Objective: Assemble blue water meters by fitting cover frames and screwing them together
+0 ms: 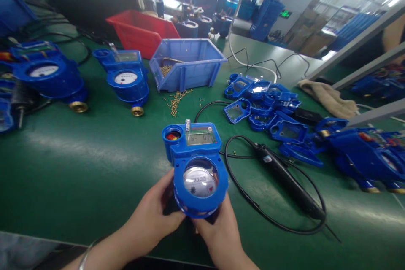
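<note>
A blue water meter [198,168] with a lit display window and a round dial is at the middle of the view, near the front of the green bench. My left hand [158,211] grips its lower left side, the thumb under the front rim. On the lower right side my right hand [218,228] is wrapped round the same meter, its thumb close to the other one. The fingertips of both hands are hidden behind and beneath the body. To the right of the meter lies a black electric screwdriver [287,181] with its cord looped.
Beyond the meter stand a blue-violet bin [202,71] and a red bin [139,33]. Small brass screws [177,101] lie spilled in front. Blue covers [265,101] are heaped at right, by a beige cloth [329,97]. More meters stand left [126,76] and far right [373,156].
</note>
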Demonstrator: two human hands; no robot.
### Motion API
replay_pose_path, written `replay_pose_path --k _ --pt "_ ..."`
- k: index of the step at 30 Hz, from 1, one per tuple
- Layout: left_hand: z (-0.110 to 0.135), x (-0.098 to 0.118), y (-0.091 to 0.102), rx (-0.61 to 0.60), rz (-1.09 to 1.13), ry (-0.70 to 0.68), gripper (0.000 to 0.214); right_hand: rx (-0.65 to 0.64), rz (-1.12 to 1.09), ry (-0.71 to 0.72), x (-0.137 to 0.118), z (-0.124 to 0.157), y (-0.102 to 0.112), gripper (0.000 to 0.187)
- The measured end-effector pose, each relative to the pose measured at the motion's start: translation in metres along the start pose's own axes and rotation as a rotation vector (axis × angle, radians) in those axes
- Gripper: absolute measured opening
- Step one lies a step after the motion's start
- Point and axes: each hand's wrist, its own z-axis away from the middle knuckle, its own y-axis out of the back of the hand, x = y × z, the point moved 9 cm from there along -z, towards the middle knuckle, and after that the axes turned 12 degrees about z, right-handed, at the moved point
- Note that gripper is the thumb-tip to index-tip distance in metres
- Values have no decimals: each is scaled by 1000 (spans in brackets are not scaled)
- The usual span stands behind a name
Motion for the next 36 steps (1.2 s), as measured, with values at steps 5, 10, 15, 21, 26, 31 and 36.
replay_pose_path --k 5,10,15,21,26,31,36 --pt "3 10 5 -47 210 -21 48 4 -293 -120 -4 -22 38 57" --pt "-6 15 3 47 107 17 46 16 -343 -172 -40 -62 37 60" --pt "-17 20 3 119 243 10 68 -165 -390 -176 -56 -76 10 53" --pt "-39 -1 -21 -116 429 243 37 -129 -602 -161 -36 -79 19 49" --pt "-57 9 -33 -36 352 132 49 -107 -654 -134 -24 -83 23 39" --pt "-56 22 -18 234 201 -92 69 141 -534 -140 -8 -77 39 44" --pt "-25 31 -31 114 -112 -300 47 52 -533 -263 10 -73 31 56"
